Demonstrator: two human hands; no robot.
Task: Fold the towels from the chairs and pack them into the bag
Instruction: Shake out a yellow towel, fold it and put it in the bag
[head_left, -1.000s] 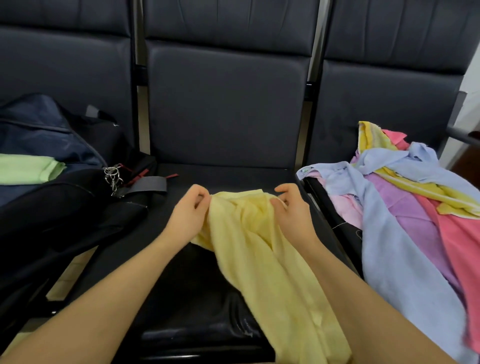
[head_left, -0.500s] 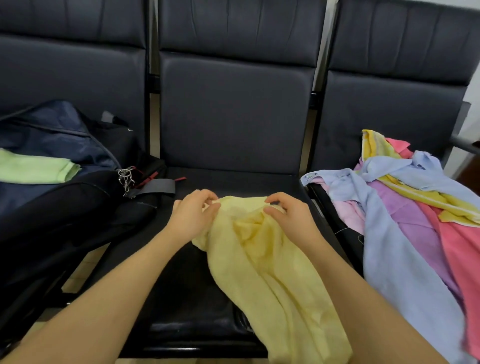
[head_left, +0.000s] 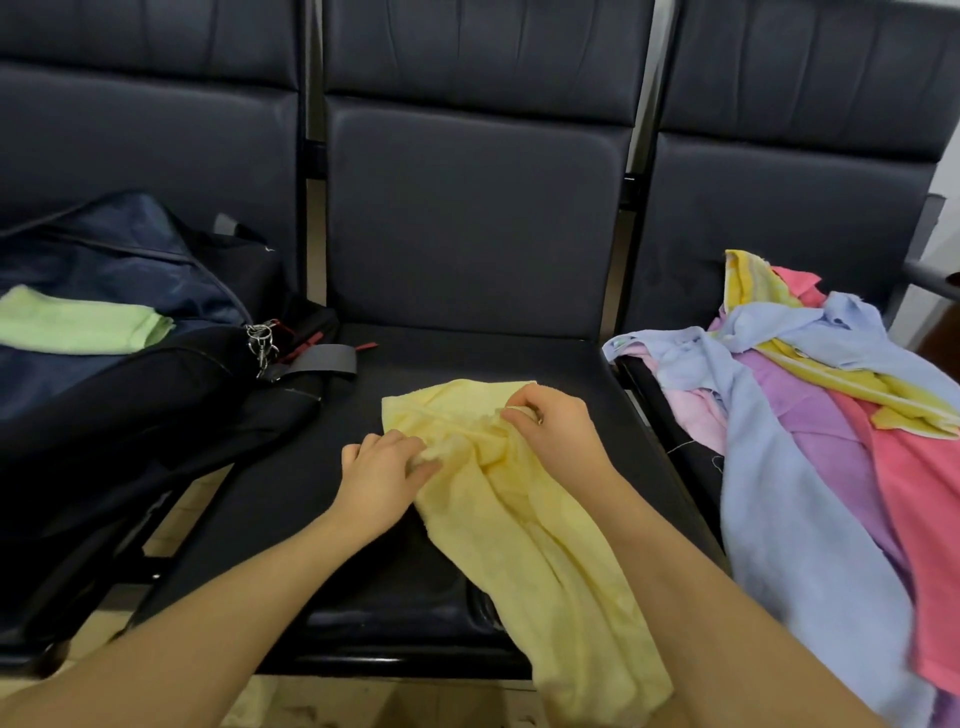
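Yellow towel (head_left: 540, 525): lower end cut off by bottom edge; top fold partly hidden under both hands.
Left hand (head_left: 379, 478): fingertips buried in cloth.
Right hand (head_left: 550, 423): fingertips tucked out of sight.
Bag (head_left: 119, 395): cut off at left edge; interior mostly hidden.
Green towel (head_left: 78, 327): left end out of frame.
Towel pile (head_left: 831, 431): runs past right edge; lower layers covered.

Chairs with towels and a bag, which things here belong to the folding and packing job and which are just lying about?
Part of the job:
yellow towel, pinched by left hand and right hand
towel pile on right chair
bag
green towel lying on it

Just lying about:
key ring
grey strap
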